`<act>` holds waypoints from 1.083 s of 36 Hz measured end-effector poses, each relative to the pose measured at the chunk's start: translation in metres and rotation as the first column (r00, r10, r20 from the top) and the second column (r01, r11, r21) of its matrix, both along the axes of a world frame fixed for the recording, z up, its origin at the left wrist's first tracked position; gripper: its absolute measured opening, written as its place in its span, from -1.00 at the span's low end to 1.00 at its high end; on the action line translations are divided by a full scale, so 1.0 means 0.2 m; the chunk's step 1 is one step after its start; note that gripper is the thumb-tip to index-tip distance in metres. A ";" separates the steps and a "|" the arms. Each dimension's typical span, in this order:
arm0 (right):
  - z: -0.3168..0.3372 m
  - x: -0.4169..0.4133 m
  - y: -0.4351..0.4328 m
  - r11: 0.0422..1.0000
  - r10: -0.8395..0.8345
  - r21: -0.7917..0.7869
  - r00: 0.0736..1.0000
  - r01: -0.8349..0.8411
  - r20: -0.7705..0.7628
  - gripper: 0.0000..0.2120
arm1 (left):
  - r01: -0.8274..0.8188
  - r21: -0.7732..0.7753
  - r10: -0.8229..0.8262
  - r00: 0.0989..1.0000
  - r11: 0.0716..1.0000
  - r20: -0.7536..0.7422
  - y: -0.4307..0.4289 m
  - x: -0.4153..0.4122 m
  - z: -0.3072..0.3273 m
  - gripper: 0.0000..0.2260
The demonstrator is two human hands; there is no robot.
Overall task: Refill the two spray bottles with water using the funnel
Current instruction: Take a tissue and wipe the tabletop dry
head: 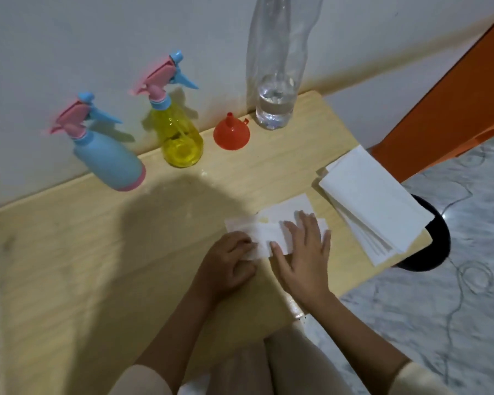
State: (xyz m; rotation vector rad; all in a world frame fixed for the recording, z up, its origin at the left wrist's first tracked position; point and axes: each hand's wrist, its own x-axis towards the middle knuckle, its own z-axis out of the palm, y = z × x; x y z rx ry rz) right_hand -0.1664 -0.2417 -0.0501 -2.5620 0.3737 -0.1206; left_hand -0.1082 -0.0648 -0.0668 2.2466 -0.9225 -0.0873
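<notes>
Pale wood surface (69, 252) pushed up against a white wall, marble-looking floor (439, 323) off to the right. Big clear water bottle (274, 81) stands upright at the back, top cut off by the frame, just a little water in the bottom. Blue spray bottle (109, 158) is opaque, so no idea what's inside. Yellow spray bottle (180, 141) is see-through but I can't make out a water level. Both stand upright by the wall, heads on, nozzles aimed up and right toward the wall. Red-orange funnel (231, 134) sits between the yellow one and the water bottle, wide mouth down, spout straight up. Near the front, left hand (228, 263) has its fingers curled on the edge of a white tissue (263, 236), and right hand (303, 252) lies flat on it, fingers straight and spread. Stack of tissues (374, 201) hangs over the right edge, partly hiding something round and black (434, 252)
</notes>
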 end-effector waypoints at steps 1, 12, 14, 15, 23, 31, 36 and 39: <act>0.00 0.02 0.03 0.999 -0.033 -0.009 0.998 0.033 -0.058 -0.38 | -0.051 0.035 0.051 0.999 0.998 0.007 0.01 0.01 -0.01 -0.68; -0.13 0.33 0.17 0.977 -0.176 -0.158 0.956 0.141 -0.234 -0.08 | -0.408 0.336 0.429 0.903 0.849 0.014 0.07 0.17 -0.03 -0.45; -0.13 0.42 0.17 0.976 -0.175 -0.161 0.965 0.144 -0.196 -0.07 | -0.448 0.364 0.473 0.881 0.816 0.025 0.08 0.20 -0.05 -0.42; -0.13 0.46 0.16 0.978 -0.167 -0.153 0.970 0.140 -0.178 -0.08 | -0.475 0.366 0.501 0.865 0.800 0.030 0.08 0.21 -0.05 -0.41; -0.10 0.85 0.07 0.978 0.149 -0.125 0.980 -0.165 -0.129 -0.21 | -0.598 0.373 0.625 0.778 0.710 0.058 0.08 0.26 -0.07 -0.42; -0.09 0.90 0.12 0.988 0.083 -0.116 0.988 -0.098 -0.128 -0.21 | -0.605 0.376 0.632 0.772 0.702 0.062 0.07 0.26 -0.06 -0.43; -0.12 0.92 0.22 0.962 0.163 -0.195 0.976 -0.189 -0.144 -0.27 | -0.614 0.357 0.639 0.767 0.704 0.061 0.07 0.26 -0.05 -0.42; -0.13 0.92 0.23 0.942 0.218 -0.234 0.968 -0.241 -0.121 -0.30 | -0.615 0.352 0.638 0.767 0.705 0.063 0.08 0.26 -0.05 -0.41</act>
